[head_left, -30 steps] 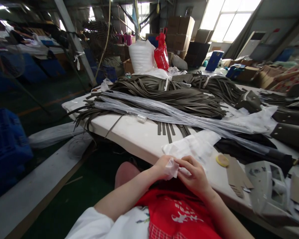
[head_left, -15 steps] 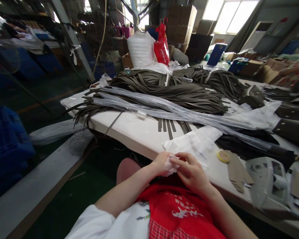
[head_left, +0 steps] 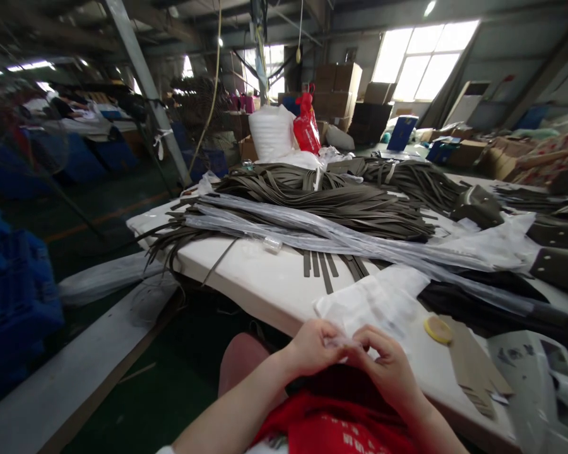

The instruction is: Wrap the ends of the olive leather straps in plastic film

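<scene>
My left hand and my right hand meet at the near edge of the white-topped table. Both have their fingers closed in a pinch. Between them is a small crumpled piece of thin white plastic, mostly covered by the fingers. Just beyond the hands a white plastic bag lies flat on the table. Farther back, long clear plastic sleeves stretch across a heap of dark grey-green straps. Several strap ends poke out toward me.
To the right lie a yellow tape roll, cardboard pieces and a white plastic device. Dark folded pieces line the table's right side. A red bag stands at the back; blue crates stand left on the floor.
My view has tilted up, so the table and hands sit lower. The white plastic was bunched at my left hand; now it lies between both hands' fingertips, less of it showing.
</scene>
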`<state>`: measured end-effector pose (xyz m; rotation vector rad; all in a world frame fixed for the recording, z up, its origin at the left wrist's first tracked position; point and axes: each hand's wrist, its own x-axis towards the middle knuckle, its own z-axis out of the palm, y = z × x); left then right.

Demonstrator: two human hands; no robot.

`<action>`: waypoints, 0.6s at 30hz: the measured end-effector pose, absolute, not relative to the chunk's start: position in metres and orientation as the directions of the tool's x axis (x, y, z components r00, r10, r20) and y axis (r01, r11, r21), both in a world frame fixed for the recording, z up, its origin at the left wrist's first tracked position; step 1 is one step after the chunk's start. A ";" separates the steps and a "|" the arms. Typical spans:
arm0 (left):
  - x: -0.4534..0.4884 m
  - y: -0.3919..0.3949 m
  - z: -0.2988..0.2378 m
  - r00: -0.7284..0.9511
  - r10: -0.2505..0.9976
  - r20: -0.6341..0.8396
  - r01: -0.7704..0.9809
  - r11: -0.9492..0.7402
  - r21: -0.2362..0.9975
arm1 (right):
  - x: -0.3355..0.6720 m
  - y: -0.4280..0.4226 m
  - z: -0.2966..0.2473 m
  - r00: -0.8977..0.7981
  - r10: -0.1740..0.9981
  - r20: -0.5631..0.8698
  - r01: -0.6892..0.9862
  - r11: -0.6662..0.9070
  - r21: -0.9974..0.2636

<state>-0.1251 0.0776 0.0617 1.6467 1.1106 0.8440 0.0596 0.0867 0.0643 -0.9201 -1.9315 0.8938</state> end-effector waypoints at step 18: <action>-0.129 0.103 0.038 0.457 0.887 -0.068 0.257 -0.058 0.965 | 0.046 0.124 0.061 -0.468 0.857 0.213 0.413 0.426 -0.805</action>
